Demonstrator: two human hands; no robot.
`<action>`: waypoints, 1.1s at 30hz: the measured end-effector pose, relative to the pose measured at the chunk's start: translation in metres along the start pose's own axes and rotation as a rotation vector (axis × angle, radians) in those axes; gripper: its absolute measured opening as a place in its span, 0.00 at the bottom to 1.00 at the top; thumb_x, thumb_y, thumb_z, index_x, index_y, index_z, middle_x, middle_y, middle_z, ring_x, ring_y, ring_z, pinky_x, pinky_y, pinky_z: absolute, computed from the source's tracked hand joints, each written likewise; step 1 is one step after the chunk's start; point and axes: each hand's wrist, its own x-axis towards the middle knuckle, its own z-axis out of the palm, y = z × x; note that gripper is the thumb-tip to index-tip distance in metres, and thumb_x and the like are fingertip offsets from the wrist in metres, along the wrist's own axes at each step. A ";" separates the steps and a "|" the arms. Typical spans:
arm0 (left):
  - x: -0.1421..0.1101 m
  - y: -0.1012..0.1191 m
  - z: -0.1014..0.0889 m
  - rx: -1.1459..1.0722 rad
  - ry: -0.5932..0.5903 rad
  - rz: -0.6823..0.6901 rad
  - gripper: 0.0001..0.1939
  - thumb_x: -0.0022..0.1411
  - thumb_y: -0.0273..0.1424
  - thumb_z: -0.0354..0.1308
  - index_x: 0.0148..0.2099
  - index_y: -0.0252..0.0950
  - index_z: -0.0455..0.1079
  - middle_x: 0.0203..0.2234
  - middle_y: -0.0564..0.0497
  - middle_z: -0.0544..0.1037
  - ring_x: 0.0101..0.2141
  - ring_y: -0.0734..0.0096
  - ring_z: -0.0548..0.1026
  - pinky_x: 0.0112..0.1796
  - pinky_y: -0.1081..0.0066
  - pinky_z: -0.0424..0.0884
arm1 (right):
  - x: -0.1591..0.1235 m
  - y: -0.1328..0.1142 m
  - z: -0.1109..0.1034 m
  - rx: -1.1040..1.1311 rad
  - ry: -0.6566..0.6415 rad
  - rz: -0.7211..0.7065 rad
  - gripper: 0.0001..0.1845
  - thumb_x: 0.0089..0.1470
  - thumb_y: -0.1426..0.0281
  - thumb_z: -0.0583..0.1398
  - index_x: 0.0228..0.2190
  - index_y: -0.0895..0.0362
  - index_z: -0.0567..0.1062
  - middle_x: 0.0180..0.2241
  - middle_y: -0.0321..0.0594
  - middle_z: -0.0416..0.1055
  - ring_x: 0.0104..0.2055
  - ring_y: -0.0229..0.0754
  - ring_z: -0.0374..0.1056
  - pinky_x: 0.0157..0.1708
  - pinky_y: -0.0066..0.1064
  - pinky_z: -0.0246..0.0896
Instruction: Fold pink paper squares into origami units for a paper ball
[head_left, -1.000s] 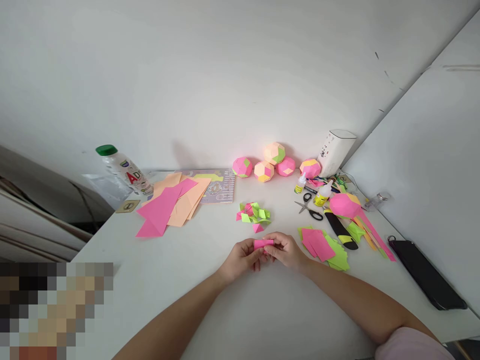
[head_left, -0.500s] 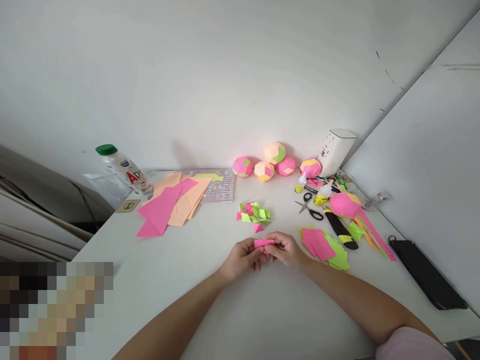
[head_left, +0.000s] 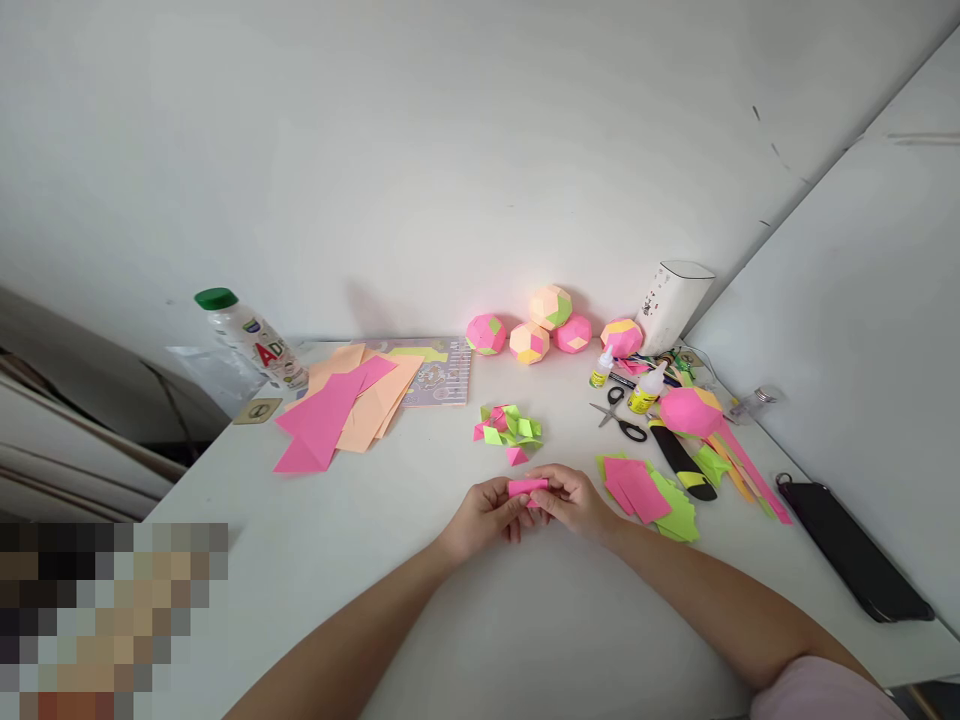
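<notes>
A small folded piece of pink paper [head_left: 528, 487] is held between my two hands, low over the table's middle. My left hand [head_left: 484, 515] pinches its left end, thumb in front. At its right end my right hand [head_left: 576, 500] grips with thumb and fingers. Part of the paper is hidden behind the fingers. Just beyond my hands lies a small heap of folded green and pink paper pieces [head_left: 510, 428]. Beside my right hand are flat pink paper pieces [head_left: 637, 488] on top of green paper pieces [head_left: 681, 512].
Scissors [head_left: 619, 415], glue bottles [head_left: 645, 390] and a black-and-yellow cutter [head_left: 681, 460] lie to the right, with a black phone [head_left: 855, 550] farther out. Paper balls [head_left: 529, 342] line the wall. Left are large pink sheets [head_left: 322, 425] and a green-capped bottle [head_left: 255, 340].
Both hands keep the same hold on the pink paper. The view has shifted very slightly; nothing on the table has visibly moved.
</notes>
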 end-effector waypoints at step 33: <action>0.000 0.001 -0.001 -0.112 0.034 0.018 0.17 0.57 0.43 0.53 0.32 0.32 0.64 0.24 0.49 0.75 0.18 0.77 0.70 0.20 0.75 0.65 | 0.001 -0.011 0.002 -0.016 -0.026 0.110 0.13 0.51 0.61 0.58 0.28 0.61 0.70 0.26 0.39 0.71 0.25 0.35 0.67 0.23 0.27 0.64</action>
